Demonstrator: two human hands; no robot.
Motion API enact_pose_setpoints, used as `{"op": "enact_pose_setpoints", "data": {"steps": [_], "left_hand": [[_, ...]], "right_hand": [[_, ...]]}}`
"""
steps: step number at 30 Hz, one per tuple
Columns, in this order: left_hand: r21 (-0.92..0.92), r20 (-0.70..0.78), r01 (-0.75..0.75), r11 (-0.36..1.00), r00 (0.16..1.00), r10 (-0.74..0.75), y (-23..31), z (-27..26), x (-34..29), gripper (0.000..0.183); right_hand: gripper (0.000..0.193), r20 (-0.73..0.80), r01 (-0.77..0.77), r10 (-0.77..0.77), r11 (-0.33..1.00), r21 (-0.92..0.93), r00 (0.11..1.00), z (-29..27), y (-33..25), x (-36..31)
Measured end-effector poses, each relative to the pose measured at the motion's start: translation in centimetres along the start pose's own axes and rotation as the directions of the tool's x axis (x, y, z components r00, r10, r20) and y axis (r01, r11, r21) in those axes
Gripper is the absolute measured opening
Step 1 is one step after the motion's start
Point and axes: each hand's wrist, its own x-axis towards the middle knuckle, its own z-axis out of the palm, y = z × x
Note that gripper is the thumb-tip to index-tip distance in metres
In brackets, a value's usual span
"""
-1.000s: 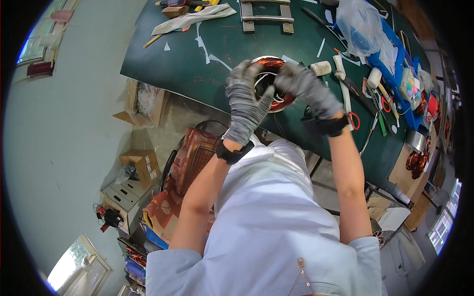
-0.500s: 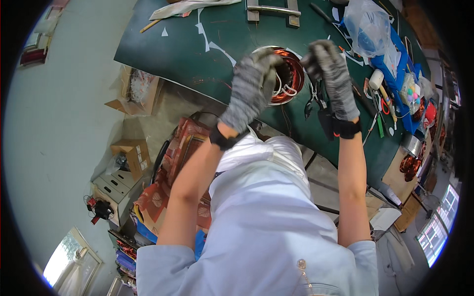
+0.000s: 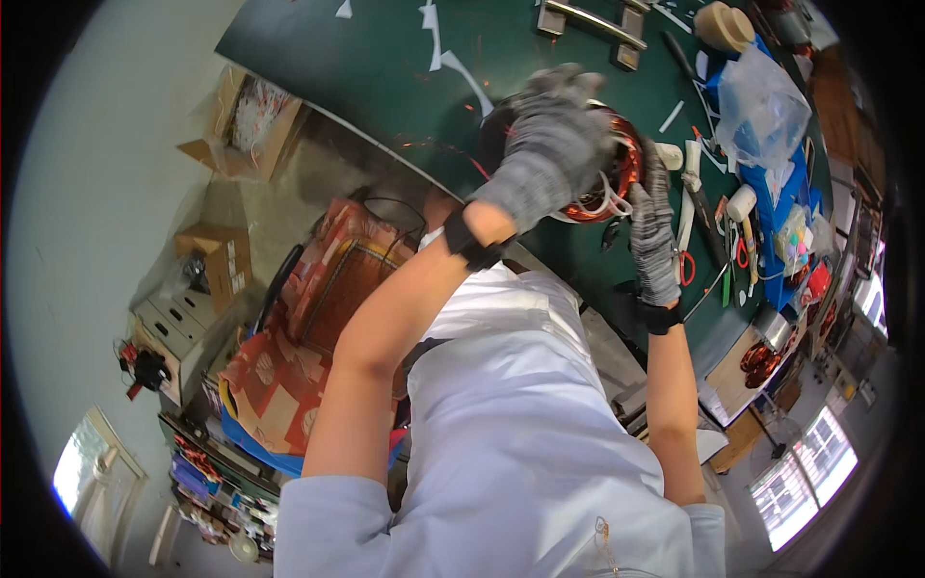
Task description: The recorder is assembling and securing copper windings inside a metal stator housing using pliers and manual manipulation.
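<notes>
The gloved left hand (image 3: pixel 554 144) lies curled over the copper-wound stator (image 3: pixel 617 169) on the green bench (image 3: pixel 385 77), right hand (image 3: pixel 655 231) beside it (its fingers' grip I cannot tell), scissors (image 3: pixel 686 265) just right.

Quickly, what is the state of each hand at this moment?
Left hand: gloved, laid over the copper-wound stator; whether it grips cannot be told.
Right hand: gloved, at the stator's right edge; its grip cannot be told.
</notes>
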Motion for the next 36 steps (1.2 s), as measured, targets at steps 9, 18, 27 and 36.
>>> {"op": "enact_pose_setpoints", "data": {"steps": [9, 18, 27, 36], "left_hand": [[0.123, 0.120, -0.154, 0.980, 0.983, 0.139, -2.7, -0.9, -0.6, 0.028], [-0.055, 0.075, -0.191, 0.980, 0.978, 0.195, 0.0, -1.4, 0.2, 0.022], [-0.017, 0.008, -0.245, 0.969, 0.969, 0.245, 0.3, -0.7, -3.9, 0.018], [-0.335, 0.028, -0.149, 0.930, 0.985, 0.168, -1.4, -0.9, -0.4, 0.019]], "right_hand": [[0.044, 0.178, 0.271, -0.204, 0.730, -0.627, 0.963, -1.2, -0.9, 2.7], [0.048, 0.059, 0.004, 0.013, 0.958, -0.287, 0.998, -1.5, 0.4, 3.5], [0.047, 0.171, 0.267, -0.206, 0.719, -0.642, 0.964, -1.3, 0.7, 2.8], [0.046, 0.108, 0.242, -0.217, 0.847, -0.473, 0.970, -0.3, 1.9, 1.8]]}}
